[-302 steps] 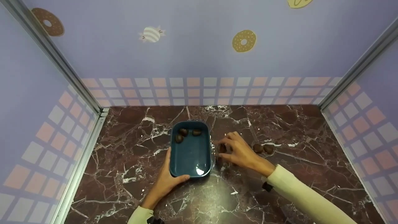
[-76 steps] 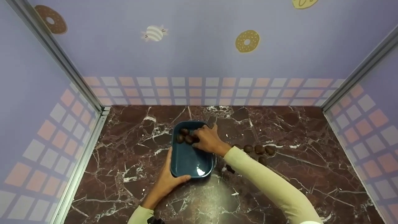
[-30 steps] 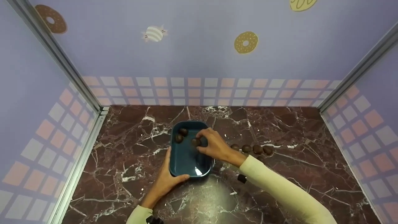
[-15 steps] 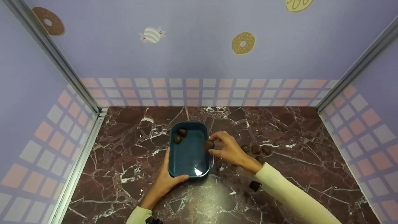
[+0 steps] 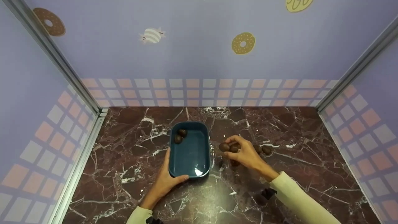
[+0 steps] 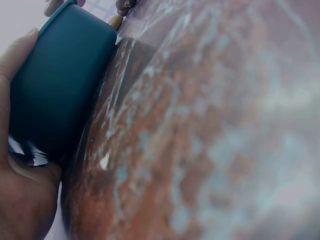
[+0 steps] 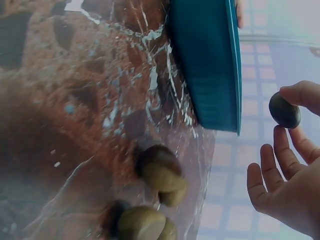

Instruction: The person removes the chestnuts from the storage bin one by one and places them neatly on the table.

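A teal rectangular baking dish [image 5: 189, 158] stands on the marble-patterned tabletop. Two brown chestnuts [image 5: 178, 138] lie in its far left corner. My left hand [image 5: 164, 180] holds the dish at its near left corner, fingers along the left side and thumb at the near rim. To the right of the dish, my right hand [image 5: 245, 154] pinches a chestnut [image 7: 285, 111] between thumb and fingertips, above the table. Under and beside that hand several more chestnuts [image 5: 266, 150] lie on the tabletop, some partly hidden by it. In the right wrist view, loose chestnuts [image 7: 159, 165] show below the dish.
Purple panels with a pink and white checked band [image 5: 192, 92] enclose the table [image 5: 124, 199] at the back and both sides. A metal rail [image 5: 84, 168] runs along the left edge. Dark wrist devices [image 5: 269, 193] sit at both cuffs.
My right hand has lifted a chestnut out of the dish and carried it right, over the loose chestnuts. Fewer chestnuts lie in the dish than before. My left hand has kept its place.
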`<state>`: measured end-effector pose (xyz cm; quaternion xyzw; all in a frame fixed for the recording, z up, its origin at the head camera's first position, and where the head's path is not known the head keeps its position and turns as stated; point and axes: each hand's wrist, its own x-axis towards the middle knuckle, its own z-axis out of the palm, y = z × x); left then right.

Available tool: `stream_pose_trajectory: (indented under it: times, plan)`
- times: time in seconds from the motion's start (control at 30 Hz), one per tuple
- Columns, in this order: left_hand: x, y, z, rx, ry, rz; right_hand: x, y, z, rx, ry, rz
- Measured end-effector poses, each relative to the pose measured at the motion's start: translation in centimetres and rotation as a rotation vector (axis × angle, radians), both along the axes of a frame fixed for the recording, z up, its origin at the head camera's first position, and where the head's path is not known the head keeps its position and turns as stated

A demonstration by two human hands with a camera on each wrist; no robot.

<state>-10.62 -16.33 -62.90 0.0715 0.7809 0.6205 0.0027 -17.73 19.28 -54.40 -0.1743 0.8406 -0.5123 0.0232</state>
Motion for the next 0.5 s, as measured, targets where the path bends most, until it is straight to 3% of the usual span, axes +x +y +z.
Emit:
stream_pose_trajectory:
  times: [0.5]
  plan:
    - [0.1,0.0,0.1,-0.002,-0.020,-0.003,2.3,5.0,-1.5,-0.072,-0.079,-0.158]
